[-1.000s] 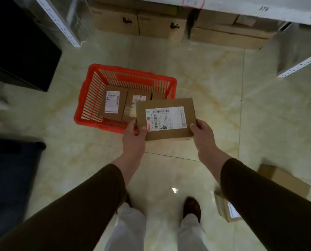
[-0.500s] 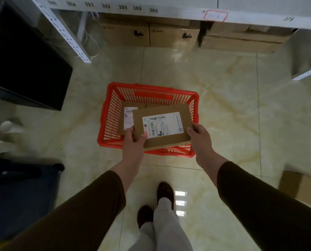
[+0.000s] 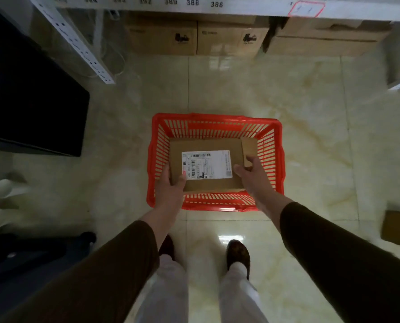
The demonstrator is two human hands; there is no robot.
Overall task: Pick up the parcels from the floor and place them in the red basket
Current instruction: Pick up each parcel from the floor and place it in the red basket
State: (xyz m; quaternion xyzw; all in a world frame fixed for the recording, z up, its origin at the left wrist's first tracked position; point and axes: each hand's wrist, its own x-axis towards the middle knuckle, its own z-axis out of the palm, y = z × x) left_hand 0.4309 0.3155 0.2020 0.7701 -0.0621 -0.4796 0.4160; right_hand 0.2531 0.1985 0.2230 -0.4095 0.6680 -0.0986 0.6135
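Note:
The red basket [image 3: 215, 118] stands on the tiled floor straight ahead of my feet. Inside its walls I hold a flat brown parcel with a white label [image 3: 206, 145], label facing up. My left hand [image 3: 171, 190] grips the parcel's near left corner and my right hand [image 3: 252, 174] grips its right edge. Part of another brown parcel [image 3: 249, 148] shows in the basket at the right, under and beside the held one. Whatever else lies in the basket is hidden by the held parcel.
One more brown parcel [image 3: 398, 228] lies on the floor at the far right. Cardboard boxes [image 3: 194, 37] sit under a white shelf at the back. A black cabinet [image 3: 31, 101] stands at the left, white cups [image 3: 4, 187] below it, a dark bag [image 3: 31, 252] near left.
I have stepped closer to the basket and lowered the labelled parcel from above its near rim down between its walls. Both hands still hold it.

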